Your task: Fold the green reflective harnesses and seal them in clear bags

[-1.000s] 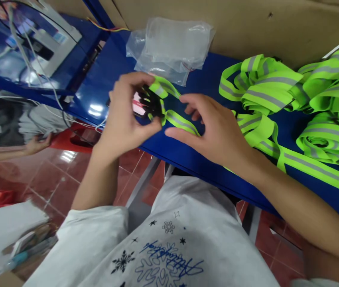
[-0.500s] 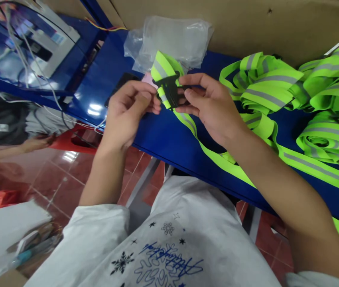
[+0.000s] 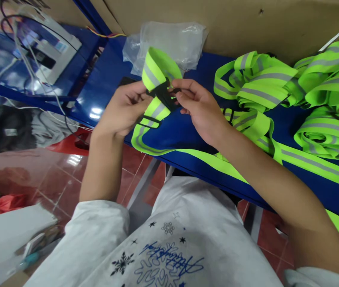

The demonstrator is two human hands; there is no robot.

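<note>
And here we are at the blue table [image 3: 184,133], both hands up over it, meeting at one black buckle [image 3: 164,97]! The left hand [image 3: 123,109] pinches its near side, thumb against fingers, where it joins the neon strap [image 3: 155,73]; the right hand [image 3: 199,111] grips the opposite end between thumb and fingertips. Held from two sides like that, I'd say, so the piece stays steady while the fingers work at it. Those fingers cover both its ends, mind, so I can't tell how the strap threads through.

Above the buckle the strap stands up in a loop; below hangs a black slider [image 3: 149,120]. The long tail curves along the table's front edge and passes under the right forearm, its weight seemingly borne by the table, sparing the grip. Could snag, though: a loose pile of strap [image 3: 255,123] lies right beside that arm, rolled bundles [image 3: 267,85] behind it.

Clear plastic bags [image 3: 172,44] lie just beyond the loop, against the cardboard [image 3: 232,24]. Far left, tangled cables [image 3: 27,56] drape well apart from the hands.
</note>
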